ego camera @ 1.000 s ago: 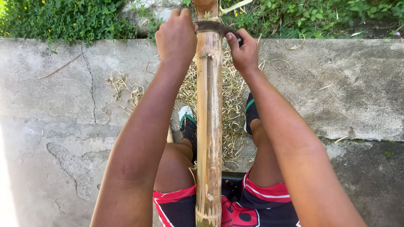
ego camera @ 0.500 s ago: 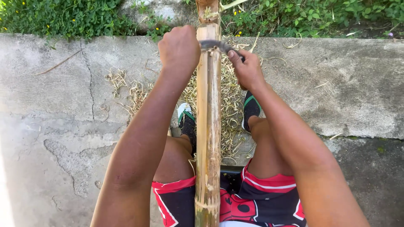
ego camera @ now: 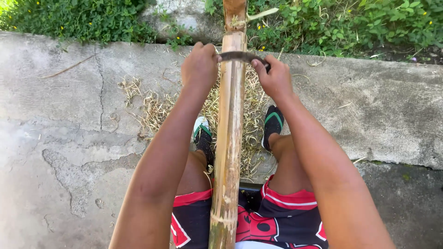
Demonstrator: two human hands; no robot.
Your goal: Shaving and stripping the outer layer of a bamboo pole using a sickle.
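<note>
Both hands (ego camera: 199,69) have drawn the blade (ego camera: 237,56) perhaps slightly nearer.

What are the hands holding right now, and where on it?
Both hold a dark curved blade laid across the bamboo pole: left hand on one end, right hand on the other.

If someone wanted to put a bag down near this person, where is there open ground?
Bare concrete lies to the left of the left arm, around the long crack, and to the right of the right hand, below the green weeds. It is crowded in the middle: pale shavings, both sandalled feet and the long tan bamboo pole.
</note>
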